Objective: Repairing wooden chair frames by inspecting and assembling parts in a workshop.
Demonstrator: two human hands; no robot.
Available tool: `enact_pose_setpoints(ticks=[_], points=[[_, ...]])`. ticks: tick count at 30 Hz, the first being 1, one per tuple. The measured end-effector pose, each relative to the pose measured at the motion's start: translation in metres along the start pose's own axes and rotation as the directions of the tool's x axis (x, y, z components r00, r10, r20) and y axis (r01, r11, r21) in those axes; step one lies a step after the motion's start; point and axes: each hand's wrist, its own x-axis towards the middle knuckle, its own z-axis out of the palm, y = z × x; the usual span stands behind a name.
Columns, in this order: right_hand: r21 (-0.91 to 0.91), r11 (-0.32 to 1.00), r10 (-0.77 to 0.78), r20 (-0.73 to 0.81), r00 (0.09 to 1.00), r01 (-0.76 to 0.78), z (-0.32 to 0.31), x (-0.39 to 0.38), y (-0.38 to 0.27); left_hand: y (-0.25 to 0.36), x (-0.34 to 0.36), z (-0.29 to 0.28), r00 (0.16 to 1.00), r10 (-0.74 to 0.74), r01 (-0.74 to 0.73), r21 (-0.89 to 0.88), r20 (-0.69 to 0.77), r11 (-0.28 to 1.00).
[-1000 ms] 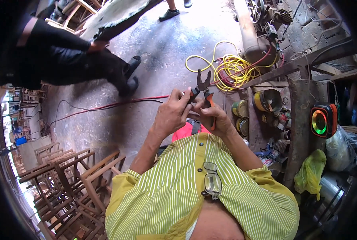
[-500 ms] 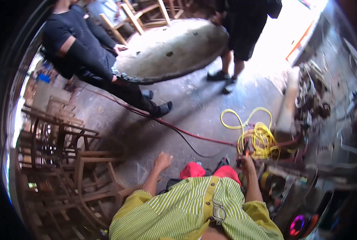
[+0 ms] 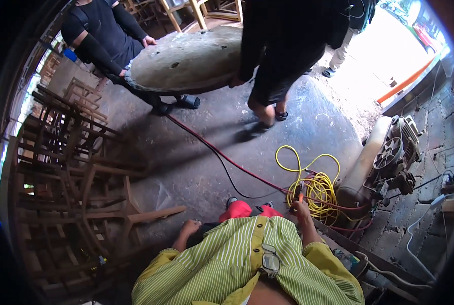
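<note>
My right hand [image 3: 302, 208] is closed around a pair of pliers with red handles [image 3: 300, 192], held upright just above my knee, in front of a coil of yellow hose [image 3: 318, 189]. My left hand [image 3: 189, 226] hangs low by my left side, its fingers curled loosely with nothing visible in them. I wear a green-and-white striped shirt [image 3: 227, 264] with glasses [image 3: 270, 260] hanging at the chest.
Two people carry a big round slab [image 3: 186, 58] ahead. A red hose [image 3: 222, 155] and a black cable cross the concrete floor. An air compressor [image 3: 379, 162] stands at right. Stacked wooden chair frames [image 3: 69, 188] fill the left side.
My hands were together at the pliers in front of my chest; now they are apart, the left dropped to my side. The view swung up toward the people and the slab.
</note>
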Motion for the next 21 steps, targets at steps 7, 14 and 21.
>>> enact_pose_setpoints(ticks=[7,14,21], points=[[-0.621,0.751,-0.143,0.178,0.974,0.224,-0.027,0.026,0.011,0.005,-0.007,0.002,0.981,0.007,-0.034,-0.137,-0.193,0.99],[-0.691,0.699,-0.122,0.138,0.983,0.184,-0.052,0.033,0.029,-0.027,0.007,0.047,0.987,-0.027,-0.009,-0.22,-0.161,0.976],[-0.88,0.451,-0.237,0.04,0.971,0.147,-0.057,0.067,0.027,-0.03,-0.004,0.064,0.985,0.142,-0.169,-0.642,-0.093,0.748]])
